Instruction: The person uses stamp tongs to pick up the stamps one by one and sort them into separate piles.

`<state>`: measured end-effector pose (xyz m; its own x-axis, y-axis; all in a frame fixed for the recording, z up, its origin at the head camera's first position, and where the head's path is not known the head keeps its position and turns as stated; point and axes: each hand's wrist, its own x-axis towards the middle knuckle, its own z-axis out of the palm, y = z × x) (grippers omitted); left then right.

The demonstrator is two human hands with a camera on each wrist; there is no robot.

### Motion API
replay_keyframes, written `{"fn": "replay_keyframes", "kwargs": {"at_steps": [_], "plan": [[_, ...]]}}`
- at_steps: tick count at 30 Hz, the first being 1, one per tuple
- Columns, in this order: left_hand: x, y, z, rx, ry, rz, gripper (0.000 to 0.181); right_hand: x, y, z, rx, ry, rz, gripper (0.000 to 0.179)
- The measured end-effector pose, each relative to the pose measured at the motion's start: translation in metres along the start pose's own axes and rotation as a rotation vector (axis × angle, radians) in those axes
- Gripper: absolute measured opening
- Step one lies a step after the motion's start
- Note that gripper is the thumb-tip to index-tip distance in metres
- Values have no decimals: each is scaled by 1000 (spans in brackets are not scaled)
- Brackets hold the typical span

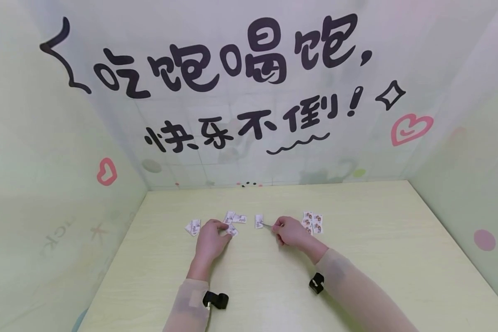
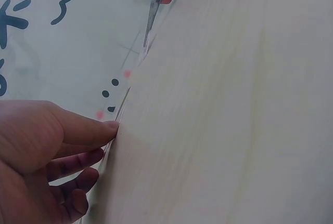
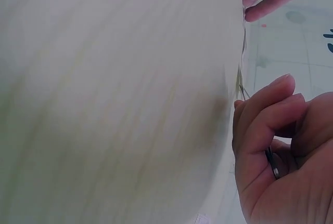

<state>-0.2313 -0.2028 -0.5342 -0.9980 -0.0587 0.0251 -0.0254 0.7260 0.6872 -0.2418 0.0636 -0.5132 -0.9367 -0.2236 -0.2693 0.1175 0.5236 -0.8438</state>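
Note:
In the head view, my right hand [image 1: 292, 230] pinches slim metal tweezers [image 2: 152, 18]. Their tips touch a small white printed card [image 1: 259, 221] lying on the table. The tweezers' rear end shows inside the curled palm of the right hand [image 3: 283, 146] in the right wrist view. My left hand [image 1: 212, 237] has thumb and forefinger at another small printed card [image 1: 232, 230], holding it low on the tabletop. The left wrist view shows the left hand [image 2: 57, 156] with its thumb stretched forward and the other fingers curled; the card there is seen nearly edge-on.
Two overlapping cards [image 1: 239, 218] lie just beyond the left hand, and more cards [image 1: 195, 226] lie to its left. Sheets with coloured cartoon pictures [image 1: 317, 223] lie beyond the right hand. The pale wooden table [image 1: 269, 286] meets a printed wall cloth [image 1: 232, 170] at the back.

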Motion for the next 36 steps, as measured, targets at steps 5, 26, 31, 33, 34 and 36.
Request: {"fn": "replay_keyframes", "kwargs": {"at_steps": [5,26,31,33,34,36], "plan": [[0,1,0,-1,0,4,24,-1,-1,2,1,-3,2,15],[3,-1,0,1,-3,-11,29,-3,6,0,124,-63,16,18],[3,-1,1,-4,-13,-17,30,-4,8,-2,112,-60,19,19],[3,-1,2,-4,-14,-19,30,-5,9,-3,107,-57,27,19],[3,-1,2,-3,-14,-21,29,-6,9,-4,107,-55,31,19],[3,-2,2,-3,-14,-21,29,-7,10,-6,103,-51,33,19]]}}
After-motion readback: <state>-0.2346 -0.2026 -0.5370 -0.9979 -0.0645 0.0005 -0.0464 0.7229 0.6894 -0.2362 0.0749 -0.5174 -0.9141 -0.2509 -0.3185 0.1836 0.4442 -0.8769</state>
